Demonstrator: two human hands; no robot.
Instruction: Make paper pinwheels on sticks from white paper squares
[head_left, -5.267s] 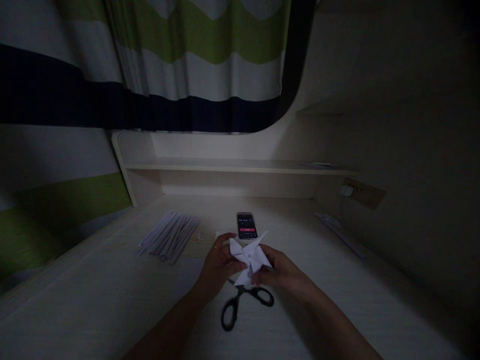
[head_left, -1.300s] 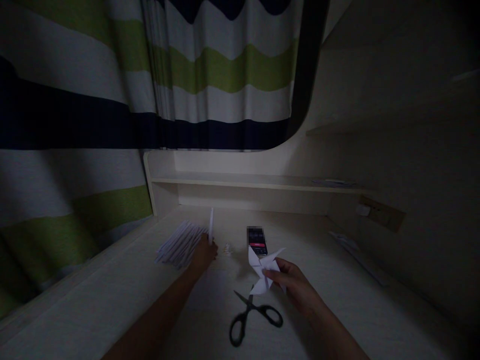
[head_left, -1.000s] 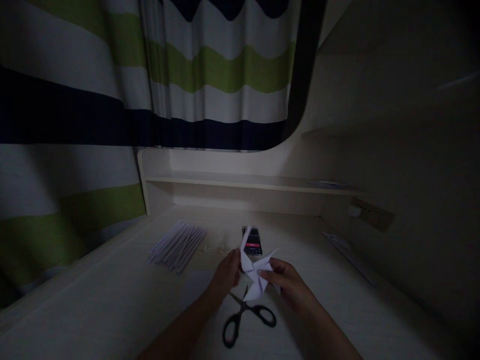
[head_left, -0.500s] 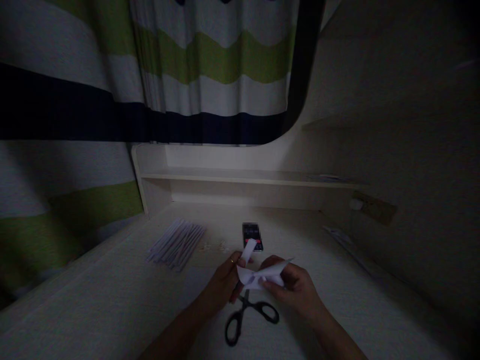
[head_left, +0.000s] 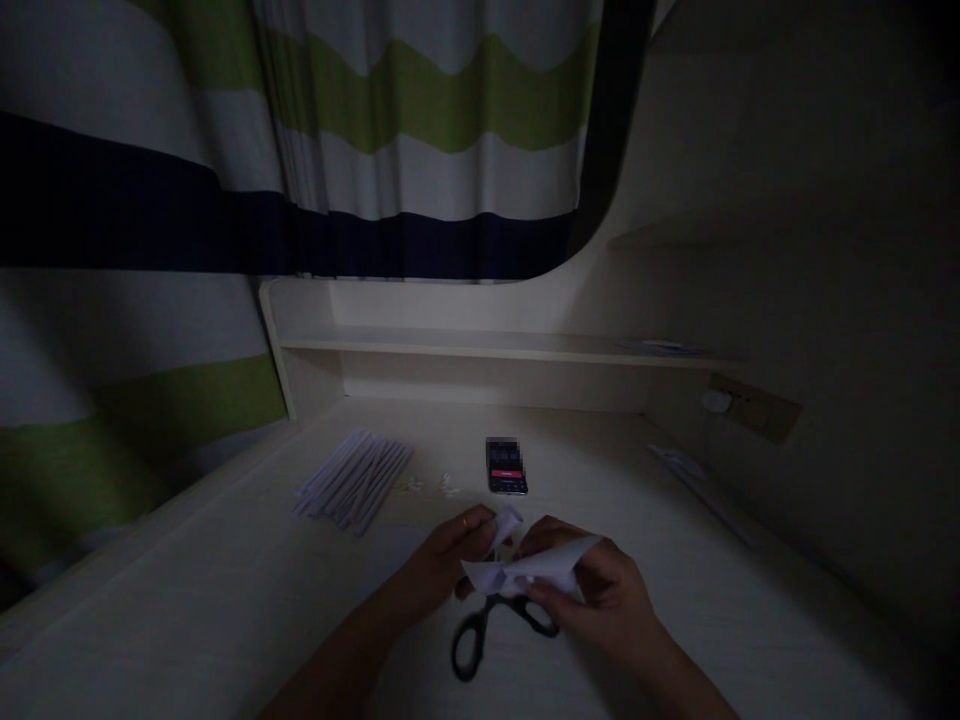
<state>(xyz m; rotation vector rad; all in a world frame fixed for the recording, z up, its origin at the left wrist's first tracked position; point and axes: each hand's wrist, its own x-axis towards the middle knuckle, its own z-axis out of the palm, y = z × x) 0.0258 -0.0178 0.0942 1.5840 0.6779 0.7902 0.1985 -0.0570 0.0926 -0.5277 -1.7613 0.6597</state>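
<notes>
**Two hands on a folded paper shape above the scissors**

Head view: the pale wooden desk (head_left: 187, 600) is walled at the back by a low shelf (head_left: 480, 347) and on the right by a dim panel. Taking the black-handled scissors (head_left: 480, 630) as landmark, bare desk lies open to their left and near side.

Just above the scissors, both hands hold a white folded paper pinwheel (head_left: 529, 568). The left hand (head_left: 442, 560), a ring on one finger, pinches a narrow white paper strip (head_left: 506, 522) at the pinwheel's far-left edge. The right hand (head_left: 600, 590) has its fingers closed around the pinwheel's right side.

Beyond the scissors lies a black smartphone (head_left: 506, 467), its lit screen too blurred to read. Far-left of them rests a bundle of white paper sticks (head_left: 352, 480), with small pale bits (head_left: 431, 486) between bundle and phone. A striped curtain of green, white and navy (head_left: 300, 150) hangs behind.
</notes>
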